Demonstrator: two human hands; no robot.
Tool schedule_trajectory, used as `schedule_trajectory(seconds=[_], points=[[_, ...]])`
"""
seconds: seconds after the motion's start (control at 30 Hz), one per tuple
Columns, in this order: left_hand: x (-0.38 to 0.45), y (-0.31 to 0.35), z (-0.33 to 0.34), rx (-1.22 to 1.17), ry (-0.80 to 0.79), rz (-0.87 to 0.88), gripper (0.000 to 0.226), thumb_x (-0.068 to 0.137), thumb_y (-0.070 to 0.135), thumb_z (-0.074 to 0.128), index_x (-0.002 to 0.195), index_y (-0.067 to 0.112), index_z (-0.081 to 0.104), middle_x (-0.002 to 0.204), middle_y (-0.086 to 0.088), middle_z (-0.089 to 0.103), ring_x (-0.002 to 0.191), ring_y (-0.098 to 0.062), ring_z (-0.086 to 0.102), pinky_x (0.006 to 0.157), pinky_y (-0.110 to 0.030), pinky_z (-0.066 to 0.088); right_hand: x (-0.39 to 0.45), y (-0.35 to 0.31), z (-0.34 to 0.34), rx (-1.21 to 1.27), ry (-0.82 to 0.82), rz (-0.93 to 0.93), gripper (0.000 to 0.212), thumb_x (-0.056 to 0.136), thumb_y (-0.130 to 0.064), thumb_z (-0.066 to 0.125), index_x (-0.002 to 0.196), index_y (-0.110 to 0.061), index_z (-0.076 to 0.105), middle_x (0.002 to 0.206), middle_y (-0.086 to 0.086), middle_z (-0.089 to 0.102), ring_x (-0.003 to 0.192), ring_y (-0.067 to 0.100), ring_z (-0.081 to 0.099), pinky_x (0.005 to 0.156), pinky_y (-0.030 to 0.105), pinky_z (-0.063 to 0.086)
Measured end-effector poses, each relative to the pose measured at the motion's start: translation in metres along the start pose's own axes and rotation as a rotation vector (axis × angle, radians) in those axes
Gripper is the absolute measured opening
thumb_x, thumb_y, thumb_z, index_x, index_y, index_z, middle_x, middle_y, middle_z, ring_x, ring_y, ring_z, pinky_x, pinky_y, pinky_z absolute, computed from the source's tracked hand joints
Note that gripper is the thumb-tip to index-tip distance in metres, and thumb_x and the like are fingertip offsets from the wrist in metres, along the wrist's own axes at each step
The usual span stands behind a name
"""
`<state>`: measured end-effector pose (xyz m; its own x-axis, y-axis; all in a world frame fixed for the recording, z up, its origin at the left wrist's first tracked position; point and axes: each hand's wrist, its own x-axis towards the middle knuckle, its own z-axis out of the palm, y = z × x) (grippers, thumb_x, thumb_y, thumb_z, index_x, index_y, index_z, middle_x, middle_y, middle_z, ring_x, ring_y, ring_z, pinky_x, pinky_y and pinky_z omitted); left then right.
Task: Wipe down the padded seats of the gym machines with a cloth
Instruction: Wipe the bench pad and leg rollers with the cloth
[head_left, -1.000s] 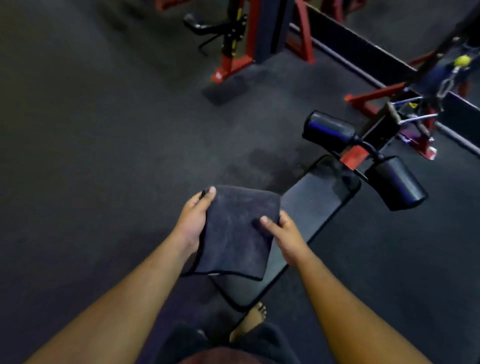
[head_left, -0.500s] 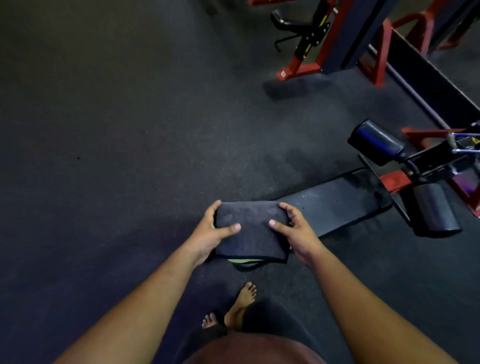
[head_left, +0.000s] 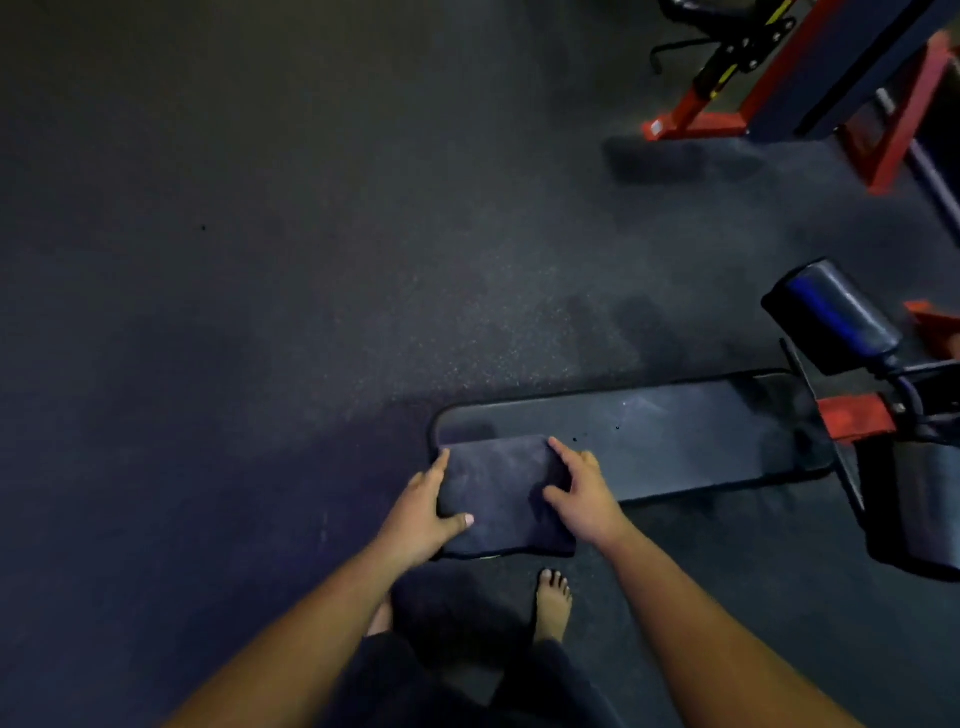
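Observation:
A folded dark cloth (head_left: 501, 488) lies flat on the near left end of the long black padded seat (head_left: 675, 436), which runs to the right at lower centre. My left hand (head_left: 423, 514) sits against the cloth's left edge, fingers straight along it and thumb laid over the top. On the cloth's right part my right hand (head_left: 584, 493) presses down with spread fingers. The pad's left end is hidden under the cloth.
Two black roller pads (head_left: 831, 317) (head_left: 914, 509) and a red bracket (head_left: 852, 415) stand at the seat's right end. A red and black machine frame (head_left: 727, 104) fills the top right. My bare foot (head_left: 553, 603) stands just below the cloth. Dark rubber floor spreads to the left.
The cloth was folded smaller between both hands and has come down flat onto the seat's near end. My view has swung left, so the seat now runs sideways.

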<state>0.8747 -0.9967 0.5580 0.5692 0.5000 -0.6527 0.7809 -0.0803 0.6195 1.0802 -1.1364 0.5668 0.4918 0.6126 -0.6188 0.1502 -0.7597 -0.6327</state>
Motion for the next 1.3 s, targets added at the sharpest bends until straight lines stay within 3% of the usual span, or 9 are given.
schedule_trajectory(seconds=[0.13,0.3,0.43,0.6,0.77,0.93,1.03,1.17,1.3], points=[[0.065,-0.023,0.076,-0.005,0.009,-0.071,0.105,0.091,0.048,0.072,0.164,0.029,0.000,0.156,-0.007,0.038,0.139,-0.026,0.045,0.107,-0.035,0.044,0.081,0.047,0.004,-0.381,0.081,-0.086,0.074,0.095,-0.029,0.059,0.161,-0.033,0.025,0.146,0.002,0.034,0.137,0.026,0.040,0.117,0.048,0.032],[0.131,-0.082,0.126,0.400,0.268,-0.001,0.065,0.098,0.060,0.042,0.153,0.026,0.042,0.134,-0.005,0.057,0.122,-0.028,0.056,0.090,-0.043,0.050,0.170,0.092,0.049,-0.751,0.033,-0.060,0.096,0.087,-0.085,0.032,0.160,-0.041,-0.013,0.168,0.003,-0.027,0.153,0.035,-0.027,0.110,0.081,-0.004],[0.182,-0.126,0.138,0.418,0.440,0.003,0.066,0.101,0.054,0.027,0.159,0.024,0.033,0.163,-0.007,0.035,0.151,-0.028,0.030,0.116,-0.053,0.035,0.206,0.124,0.114,-0.744,0.011,-0.010,0.120,0.059,-0.107,0.014,0.154,-0.045,-0.025,0.164,0.006,-0.036,0.147,0.043,-0.036,0.104,0.087,-0.007],[0.211,-0.158,0.150,0.211,0.362,0.057,0.078,0.093,0.061,0.010,0.161,0.032,-0.014,0.165,0.015,-0.031,0.152,-0.005,-0.029,0.126,-0.042,-0.014,0.202,0.151,0.158,-0.769,0.229,-0.140,0.085,0.087,-0.083,0.025,0.161,-0.047,0.000,0.173,0.004,-0.008,0.155,0.040,-0.016,0.110,0.083,-0.003],[0.212,-0.165,0.160,0.182,0.439,0.138,0.077,0.099,0.054,0.019,0.162,0.023,-0.013,0.169,0.008,-0.024,0.156,-0.013,-0.022,0.126,-0.044,-0.012,0.219,0.135,0.150,-0.818,0.157,-0.134,0.091,0.082,-0.094,0.013,0.157,-0.050,-0.014,0.170,0.003,-0.022,0.152,0.045,-0.021,0.103,0.085,-0.009],[0.216,-0.170,0.161,0.029,0.439,0.176,0.076,0.099,0.053,0.019,0.160,0.023,-0.015,0.169,0.009,-0.024,0.156,-0.010,-0.021,0.126,-0.040,-0.015,0.250,0.100,0.171,-0.821,0.275,-0.292,0.063,0.103,-0.062,0.023,0.162,-0.041,0.014,0.173,0.002,0.005,0.155,0.042,0.008,0.114,0.073,0.019],[0.208,-0.171,0.154,-0.086,0.369,0.181,0.074,0.098,0.056,0.017,0.155,0.032,-0.023,0.165,0.018,-0.029,0.153,-0.002,-0.023,0.126,-0.037,-0.016,0.200,0.145,0.167,-0.956,0.059,-0.512,0.074,0.101,-0.069,0.026,0.164,-0.034,0.010,0.173,-0.002,0.004,0.158,0.032,0.006,0.117,0.068,0.022],[0.200,-0.174,0.140,-0.104,0.273,0.164,0.073,0.094,0.061,0.014,0.149,0.042,-0.030,0.164,0.020,-0.029,0.150,0.006,-0.023,0.125,-0.035,-0.017,0.229,0.138,0.143,-1.009,0.163,-0.257,0.081,0.096,-0.075,0.010,0.163,-0.033,-0.008,0.171,-0.004,-0.013,0.157,0.036,-0.009,0.109,0.083,-0.003],[0.199,-0.181,0.135,-0.121,0.227,0.137,0.074,0.092,0.064,0.015,0.148,0.044,-0.030,0.166,0.016,-0.026,0.149,0.009,-0.023,0.126,-0.034,-0.016,0.253,0.098,0.170,-0.771,0.292,-0.211,0.066,0.107,-0.055,0.023,0.164,-0.029,0.001,0.172,-0.012,-0.003,0.157,0.031,0.003,0.116,0.075,0.009]])
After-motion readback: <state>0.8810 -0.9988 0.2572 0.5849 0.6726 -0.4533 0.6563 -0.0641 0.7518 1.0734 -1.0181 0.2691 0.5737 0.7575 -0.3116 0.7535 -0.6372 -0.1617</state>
